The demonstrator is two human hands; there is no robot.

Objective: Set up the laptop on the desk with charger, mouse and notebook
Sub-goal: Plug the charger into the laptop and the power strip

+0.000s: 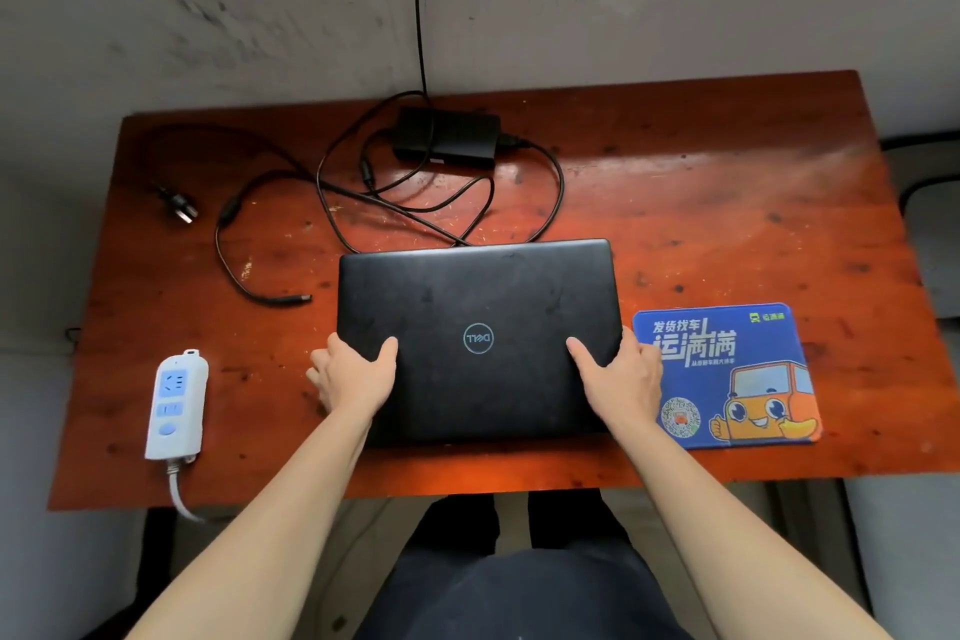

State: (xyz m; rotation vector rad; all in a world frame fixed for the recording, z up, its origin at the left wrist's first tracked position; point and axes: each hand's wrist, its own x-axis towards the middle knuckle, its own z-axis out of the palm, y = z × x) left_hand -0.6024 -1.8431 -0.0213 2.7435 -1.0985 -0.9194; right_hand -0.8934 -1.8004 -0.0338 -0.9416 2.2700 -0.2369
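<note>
gripping the closed laptop (478,338) by its side edges (thumbs on lid, fingers seemingly beneath), left hand (353,377) and right hand (618,374) should set it square on the desk (727,224), off the mouse pad (727,374).

DELL marks the laptop (478,296) lid — 运满满 and 发货找车 the mouse pad (724,374).

Black laptop (478,327); red-brown desk (727,203); blue cartoon mouse pad (727,374).

Closed black laptop (478,286) lies flat, logo upward; black charger (447,136) sits just behind it, unplugged.
</note>
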